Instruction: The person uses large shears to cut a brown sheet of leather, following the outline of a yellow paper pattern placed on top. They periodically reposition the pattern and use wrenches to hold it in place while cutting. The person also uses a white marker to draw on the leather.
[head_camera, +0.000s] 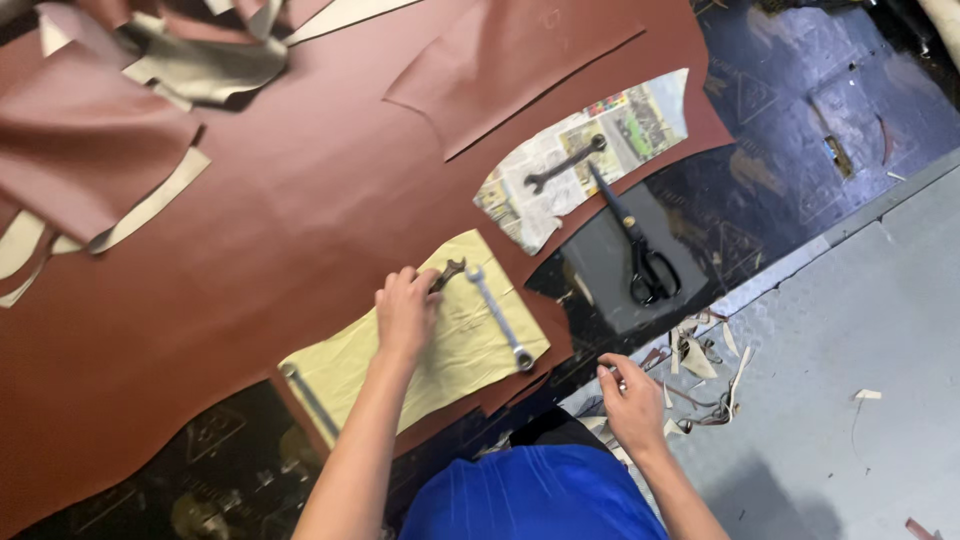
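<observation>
My left hand (405, 310) lies on a pale yellow paper pattern (455, 350) spread over a large sheet of reddish-brown leather (250, 240). Its fingers touch a dark wrench (447, 275). A silver wrench (498, 317) lies on the same pattern, just right of that hand. My right hand (630, 395) hovers low at the table's edge with its fingers pinched around something small that I cannot make out.
A newspaper pattern (640, 125) weighted by a dark wrench (566, 163) lies further right. Black scissors (637, 250) rest on the dark table. Leather offcuts (200, 65) pile at the top left. Scraps (700, 360) litter the grey floor (850, 330).
</observation>
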